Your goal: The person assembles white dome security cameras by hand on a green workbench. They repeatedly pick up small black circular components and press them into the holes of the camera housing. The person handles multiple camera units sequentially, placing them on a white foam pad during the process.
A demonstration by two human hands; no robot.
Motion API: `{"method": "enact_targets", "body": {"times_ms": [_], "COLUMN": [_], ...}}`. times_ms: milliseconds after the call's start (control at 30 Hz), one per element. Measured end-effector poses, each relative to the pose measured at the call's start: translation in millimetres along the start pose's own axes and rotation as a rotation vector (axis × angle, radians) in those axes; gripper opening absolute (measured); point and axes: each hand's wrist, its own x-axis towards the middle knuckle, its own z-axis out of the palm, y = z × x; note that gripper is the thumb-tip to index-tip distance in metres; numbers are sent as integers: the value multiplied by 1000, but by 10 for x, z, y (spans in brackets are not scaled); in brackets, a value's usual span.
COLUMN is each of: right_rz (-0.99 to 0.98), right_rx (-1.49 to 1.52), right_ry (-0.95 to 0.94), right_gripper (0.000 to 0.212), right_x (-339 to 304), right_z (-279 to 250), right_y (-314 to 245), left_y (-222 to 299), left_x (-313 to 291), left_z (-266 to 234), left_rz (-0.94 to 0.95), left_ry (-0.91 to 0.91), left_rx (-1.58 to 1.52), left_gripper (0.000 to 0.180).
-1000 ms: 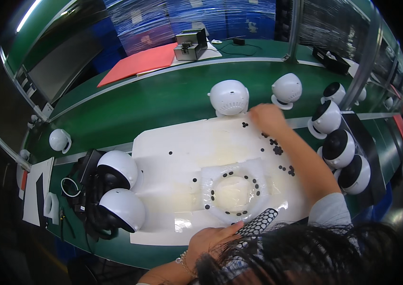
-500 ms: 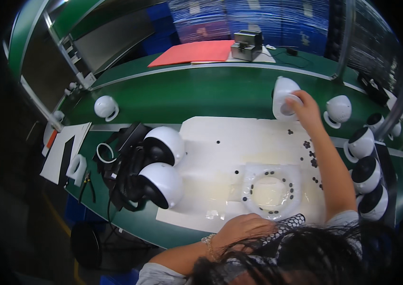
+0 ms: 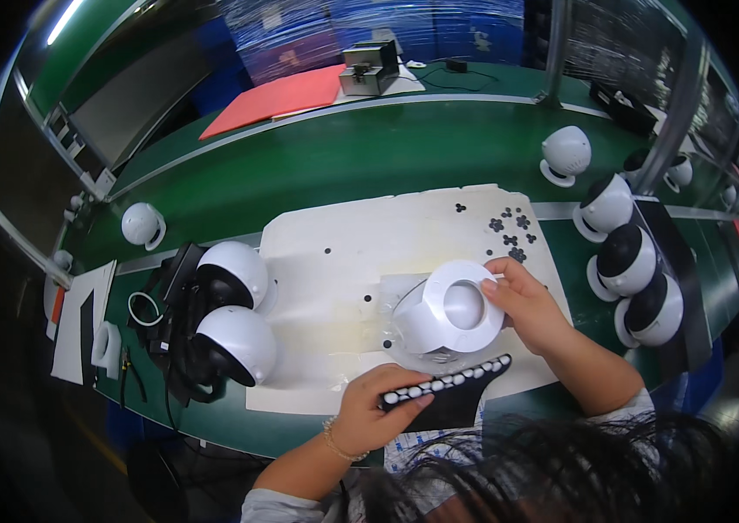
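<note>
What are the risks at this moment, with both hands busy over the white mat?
1. The right hand holds the white dome housing tilted, by its rim only; it might slip onto the mat.
2. The left hand grips the black strip of white pads at one end; the free end may sag.
3. Small black parts lie loose near the right hand; a sweep could scatter them.

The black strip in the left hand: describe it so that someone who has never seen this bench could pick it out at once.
Start at the white mat in the middle of the green bench. At its near edge the left hand holds a black strip just below the white dome housing that the right hand steadies. It alone is long, flat and dark, with a row of small white round pieces on it.
</note>
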Motion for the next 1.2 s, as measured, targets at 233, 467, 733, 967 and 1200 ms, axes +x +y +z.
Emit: {"method": "enact_targets", "body": {"times_ms": [233,467,733,967,1200], "right_rz": [-1010,-951,-1174,-1015,-1040], "right_rx": [-667,-767,-888,-849,-735], "right_ry": [-30,-161,-179,-86,-101], "right_gripper": [52,33,22,29,25], "right_x": [-325,-345,-344,-339,-360], "right_z": [-21,12,-78,-90,-159], "right_y": [-26,17,-114,-115,-115], "left_y": [39,-133,-120,-115,-54], "left_x": [-6,-37,-37,-41,-44], "left_z": [50,31,48,69,76], "left_rz": [-82,35,-54,-16,-123], "left_ry": [156,160,267,310,312], "left_rx": [-170,-128,-133,-130,-96], "left_gripper": [21,18,13,15,14]}}
